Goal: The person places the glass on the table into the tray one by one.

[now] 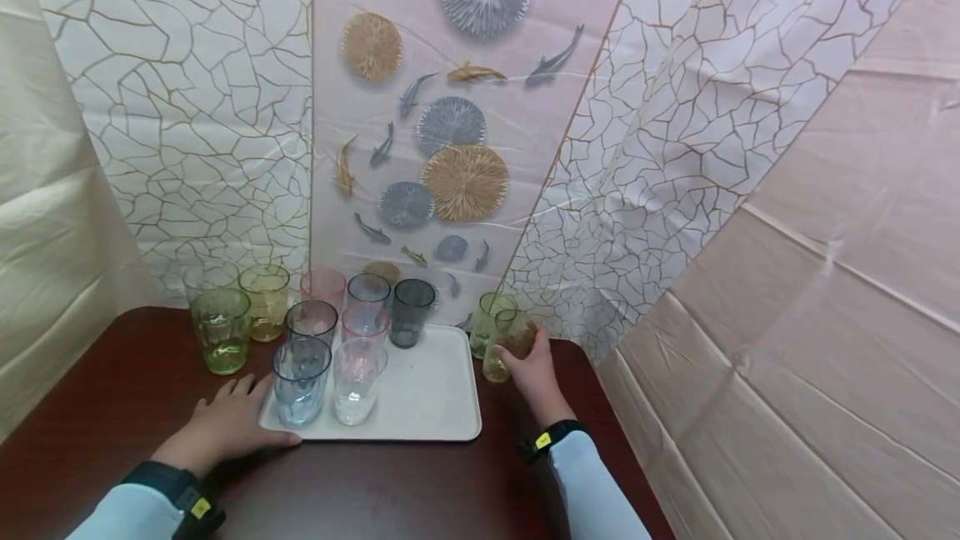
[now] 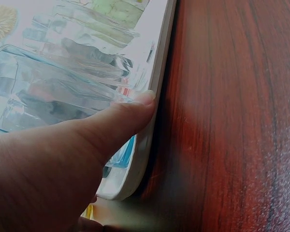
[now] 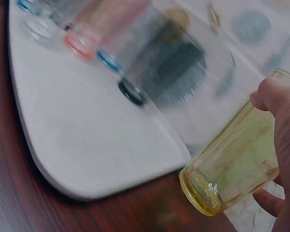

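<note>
My right hand [image 1: 538, 375] grips a yellow glass [image 3: 222, 179] by its side, just right of a white tray [image 1: 435, 394]. Behind it stands a green glass [image 1: 480, 336]. My left hand [image 1: 228, 425] lies at the tray's front left corner, fingers spread; in the left wrist view its thumb [image 2: 121, 123] rests on the rim. Nearest this hand on the tray are a blue glass [image 1: 300, 394] and a clear glass [image 1: 352, 398]. Farther back on the tray stand a dark grey glass [image 1: 410, 323], pink-tinted glasses and others, partly overlapping.
Left of the tray, another green glass [image 1: 222, 348], an amber glass [image 1: 265, 307] and a clear glass [image 1: 202, 277] stand on the dark wooden table [image 1: 375, 490]. Patterned cloth [image 1: 225, 107] hangs right behind the table, and plain beige cloth [image 1: 750, 407] closes in the right side.
</note>
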The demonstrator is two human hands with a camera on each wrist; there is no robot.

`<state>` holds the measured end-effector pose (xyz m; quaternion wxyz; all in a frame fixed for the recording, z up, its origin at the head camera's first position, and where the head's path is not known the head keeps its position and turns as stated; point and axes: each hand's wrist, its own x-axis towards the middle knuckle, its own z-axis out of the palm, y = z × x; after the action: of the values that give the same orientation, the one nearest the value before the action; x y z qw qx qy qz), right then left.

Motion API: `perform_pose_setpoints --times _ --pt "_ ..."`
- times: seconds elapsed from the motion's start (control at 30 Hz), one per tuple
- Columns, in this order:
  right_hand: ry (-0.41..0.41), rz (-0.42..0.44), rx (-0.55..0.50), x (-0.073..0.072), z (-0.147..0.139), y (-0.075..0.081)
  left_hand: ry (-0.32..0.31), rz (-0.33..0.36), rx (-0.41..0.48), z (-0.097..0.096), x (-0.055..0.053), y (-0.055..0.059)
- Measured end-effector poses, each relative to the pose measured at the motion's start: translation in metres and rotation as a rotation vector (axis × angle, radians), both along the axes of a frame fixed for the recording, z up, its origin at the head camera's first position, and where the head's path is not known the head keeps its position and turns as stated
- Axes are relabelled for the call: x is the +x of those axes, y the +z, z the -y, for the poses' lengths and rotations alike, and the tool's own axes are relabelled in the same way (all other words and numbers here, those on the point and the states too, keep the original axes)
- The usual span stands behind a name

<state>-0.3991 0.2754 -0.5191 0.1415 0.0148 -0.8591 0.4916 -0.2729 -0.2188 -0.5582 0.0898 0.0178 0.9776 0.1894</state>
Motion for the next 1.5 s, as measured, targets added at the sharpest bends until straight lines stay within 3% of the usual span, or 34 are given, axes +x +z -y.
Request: perform_pose_setpoints --times 0.1,0.33,0.67,1.03,1.5 --pt "0.030 -0.024 -0.024 0.006 0.021 0.003 0.000 0.003 0.002 0.000 0.000 0.000" --pt "0.110 0.016 -0.040 0.017 0.073 0.010 0.004 0.001 -0.006 0.002 -0.002 -0.001" --pt "0.310 -0.004 -0.092 0.020 0.132 0.015 -0.004 0.002 0.001 0.000 0.000 0.001" --pt "0.288 0.072 -0.049 0.012 0.156 -0.003 -0.003 0.003 0.008 0.002 0.001 0.005" --pt "0.289 0.094 -0.055 0.010 0.163 -0.012 0.000 0.008 0.008 0.002 0.000 0.002"
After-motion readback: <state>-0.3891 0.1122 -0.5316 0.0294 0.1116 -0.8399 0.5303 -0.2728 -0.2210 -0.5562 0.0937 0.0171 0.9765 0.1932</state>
